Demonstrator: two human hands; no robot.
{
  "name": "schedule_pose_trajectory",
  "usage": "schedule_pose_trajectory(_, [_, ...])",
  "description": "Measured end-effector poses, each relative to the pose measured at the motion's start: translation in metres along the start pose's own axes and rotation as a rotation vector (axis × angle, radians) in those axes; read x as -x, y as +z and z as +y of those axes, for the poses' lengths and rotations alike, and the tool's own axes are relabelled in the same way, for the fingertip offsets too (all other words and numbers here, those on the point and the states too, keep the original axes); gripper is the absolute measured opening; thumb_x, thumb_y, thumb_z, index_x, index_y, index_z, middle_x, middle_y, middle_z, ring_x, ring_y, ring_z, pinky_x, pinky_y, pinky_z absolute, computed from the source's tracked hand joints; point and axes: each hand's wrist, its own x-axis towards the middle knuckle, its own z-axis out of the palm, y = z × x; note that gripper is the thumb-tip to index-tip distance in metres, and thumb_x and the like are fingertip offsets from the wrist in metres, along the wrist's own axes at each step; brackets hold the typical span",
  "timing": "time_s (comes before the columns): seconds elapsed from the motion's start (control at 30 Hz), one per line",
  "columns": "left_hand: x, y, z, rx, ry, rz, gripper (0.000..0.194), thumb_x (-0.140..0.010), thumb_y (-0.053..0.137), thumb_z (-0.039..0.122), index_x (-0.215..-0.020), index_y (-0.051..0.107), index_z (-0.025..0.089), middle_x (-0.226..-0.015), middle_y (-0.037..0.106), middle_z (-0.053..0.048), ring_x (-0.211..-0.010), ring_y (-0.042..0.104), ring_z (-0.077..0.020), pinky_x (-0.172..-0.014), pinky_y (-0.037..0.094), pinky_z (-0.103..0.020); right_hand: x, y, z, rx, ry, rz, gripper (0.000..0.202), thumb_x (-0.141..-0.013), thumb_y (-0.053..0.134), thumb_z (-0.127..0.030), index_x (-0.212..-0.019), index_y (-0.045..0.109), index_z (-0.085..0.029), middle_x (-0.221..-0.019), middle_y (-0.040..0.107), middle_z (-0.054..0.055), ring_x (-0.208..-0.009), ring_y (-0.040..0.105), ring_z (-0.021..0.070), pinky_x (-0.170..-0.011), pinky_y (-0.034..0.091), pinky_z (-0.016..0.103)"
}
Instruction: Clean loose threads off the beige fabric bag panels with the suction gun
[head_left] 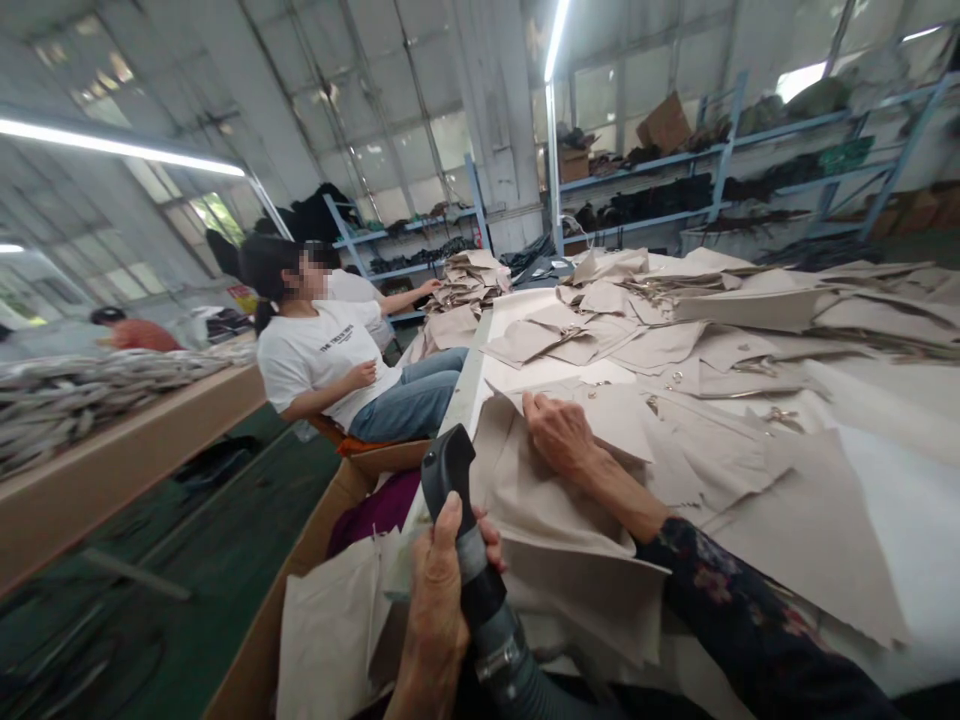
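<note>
A black nozzle on a ribbed hose is wrapped by the fingers of my left hand, near the table's left edge. Up and to the right, my right hand pinches the upper edge of a beige fabric piece, which drapes over the table edge. The nozzle's head is just left of this fabric. Many flat beige pieces, some with small metal rings or clasps, lie overlapped around and beyond my right hand.
A cardboard box with beige and purple cloth stands below the table edge. A seated person in a white shirt is ahead-left. Loaded blue shelves line the wall.
</note>
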Motion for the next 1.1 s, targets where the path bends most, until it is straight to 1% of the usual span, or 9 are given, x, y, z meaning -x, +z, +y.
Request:
schedule_pose_trajectory(0.1, [0.010,-0.008,-0.001,0.006,-0.025,0.021,0.044,-0.074,0.065,0.054,-0.082,0.058,0.012,-0.055,0.060,0.000,-0.041,0.053,-0.0105,-0.038,0.041,-0.020,0.010,0.002,-0.014,0.093,-0.074,0.076,0.044,-0.091,0.034,-0.004,-0.134,0.043,-0.001,-0.096,0.062,0.019,-0.079,0.061,0.0232,-0.057,0.041,0.030])
schedule_pose_trajectory(0.2, [0.021,-0.018,-0.007,0.033,-0.063,0.050,0.042,-0.074,0.066,0.053,-0.081,0.058,0.012,-0.056,0.060,0.000,-0.042,0.053,-0.0103,-0.040,0.041,-0.020,0.030,0.019,-0.030,0.127,-0.188,0.070,0.050,-0.088,0.035,0.002,-0.138,0.039,-0.001,-0.086,0.062,0.014,-0.071,0.059,0.0205,-0.054,0.040,0.029])
schedule_pose_trajectory(0.3, [0.030,-0.025,-0.013,0.052,-0.083,0.087,0.040,-0.074,0.067,0.051,-0.080,0.058,0.012,-0.055,0.060,0.000,-0.042,0.053,-0.0102,-0.041,0.042,-0.021,0.048,0.035,-0.043,0.138,-0.246,0.073,0.050,-0.089,0.034,0.000,-0.138,0.039,0.001,-0.082,0.061,0.013,-0.069,0.059,0.0201,-0.051,0.039,0.029])
schedule_pose_trajectory(0.47, [0.041,-0.021,-0.017,0.064,-0.106,0.108,0.043,-0.073,0.067,0.052,-0.081,0.059,0.011,-0.055,0.061,-0.001,-0.041,0.053,-0.0106,-0.040,0.043,-0.021,0.065,0.044,-0.057,0.080,-0.351,0.112,0.048,-0.090,0.031,-0.001,-0.137,0.040,-0.001,-0.078,0.060,0.011,-0.064,0.056,0.0196,-0.048,0.036,0.030])
schedule_pose_trajectory(0.57, [0.042,-0.012,-0.016,0.047,-0.085,0.082,0.042,-0.074,0.067,0.052,-0.081,0.060,0.011,-0.056,0.062,-0.002,-0.042,0.054,-0.0108,-0.041,0.044,-0.022,0.072,0.046,-0.062,0.024,-0.349,0.147,0.049,-0.090,0.032,0.000,-0.138,0.038,-0.003,-0.079,0.060,0.011,-0.063,0.054,0.0191,-0.048,0.035,0.031])
schedule_pose_trajectory(0.7, [0.030,-0.005,-0.010,0.017,-0.073,0.060,0.041,-0.074,0.066,0.052,-0.078,0.059,0.011,-0.054,0.061,-0.001,-0.040,0.054,-0.0108,-0.038,0.042,-0.020,0.075,0.050,-0.064,-0.018,-0.344,0.168,0.049,-0.090,0.032,0.001,-0.139,0.037,-0.003,-0.078,0.060,0.010,-0.061,0.052,0.0183,-0.048,0.034,0.031])
schedule_pose_trajectory(0.8, [0.020,-0.007,-0.002,0.047,-0.067,0.106,0.038,-0.074,0.067,0.048,-0.077,0.058,0.012,-0.054,0.061,-0.001,-0.041,0.055,-0.0103,-0.040,0.044,-0.020,0.073,0.051,-0.064,-0.030,-0.347,0.166,0.047,-0.091,0.032,-0.001,-0.138,0.037,0.000,-0.076,0.059,0.011,-0.061,0.053,0.0181,-0.046,0.033,0.029])
schedule_pose_trajectory(0.9, [0.019,-0.011,0.003,0.066,-0.091,0.141,0.036,-0.074,0.068,0.046,-0.076,0.057,0.012,-0.053,0.060,-0.001,-0.041,0.055,-0.0103,-0.040,0.045,-0.019,0.071,0.049,-0.065,-0.027,-0.341,0.169,0.046,-0.092,0.033,-0.002,-0.137,0.038,0.002,-0.075,0.059,0.011,-0.061,0.054,0.0181,-0.045,0.034,0.029])
schedule_pose_trajectory(1.1, [0.026,-0.007,-0.004,0.023,-0.127,0.100,0.037,-0.075,0.066,0.047,-0.077,0.058,0.011,-0.054,0.061,-0.002,-0.040,0.054,-0.0103,-0.039,0.046,-0.020,0.073,0.048,-0.065,0.008,-0.351,0.199,0.046,-0.092,0.032,-0.001,-0.137,0.040,-0.001,-0.076,0.060,0.010,-0.060,0.053,0.0170,-0.045,0.033,0.029])
